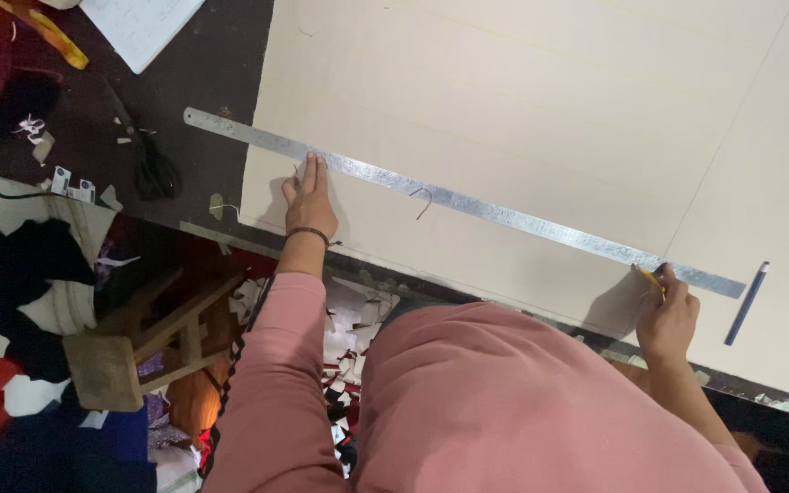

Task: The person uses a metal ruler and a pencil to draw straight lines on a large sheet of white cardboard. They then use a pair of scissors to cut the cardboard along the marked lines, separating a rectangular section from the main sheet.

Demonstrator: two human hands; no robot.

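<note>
A long, flat steel ruler (463, 203) lies across the cream paper sheet (541, 110) — its long axis running from upper left to lower right. The left hand (308, 201) presses it, fingers together and flat; the right hand (667, 315) pinches a yellow pencil (647, 276) at the ruler's lower-right end.

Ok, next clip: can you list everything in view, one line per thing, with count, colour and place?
Paper sheet: one, cream, covering most of the table.
Metal ruler: one, silver, long, lying diagonally across the sheet.
Yellow pencil: one, tip at the ruler's lower edge.
Blue pen: one, lying on the sheet past the ruler's right end.
Table: one, dark, bare at the upper left.
Scissors: one pair, black, on the table left of the sheet.
Wooden stool: one, brown, on the floor lower left.
Fabric scraps: many, mixed colours, on the floor.
Left hand: flat, pressing the ruler.
Right hand: gripping the pencil.
</note>
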